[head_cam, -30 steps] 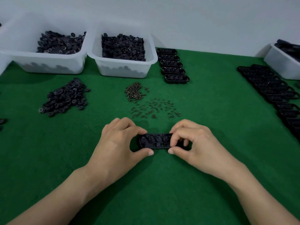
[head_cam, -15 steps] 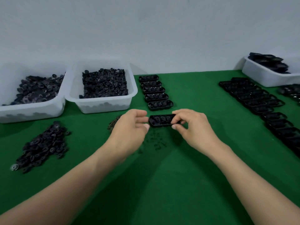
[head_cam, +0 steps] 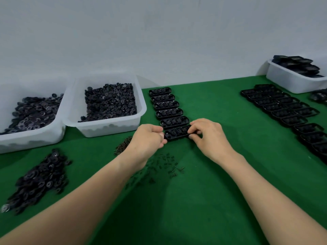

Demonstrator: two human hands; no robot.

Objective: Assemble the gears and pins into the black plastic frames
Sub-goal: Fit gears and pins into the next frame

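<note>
A black plastic frame [head_cam: 177, 133] with gears in it lies on the green mat at the near end of a column of several filled frames [head_cam: 166, 105]. My left hand [head_cam: 147, 140] pinches its left end with curled fingers. My right hand [head_cam: 208, 134] pinches its right end between thumb and fingers. Loose small pins [head_cam: 164, 165] lie scattered on the mat below my hands, with a denser pin pile [head_cam: 123, 147] partly hidden behind my left wrist.
Two white bins of black gears [head_cam: 110, 101] [head_cam: 31, 112] stand at the back left, with a loose gear heap [head_cam: 39, 181] in front. Rows of black frames [head_cam: 286, 106] run along the right. A white bin of frames [head_cam: 295, 75] sits at the far right corner.
Both hands carried the frame away from me over the pins and set it at the near end of the frame column. The camera tilted up.
</note>
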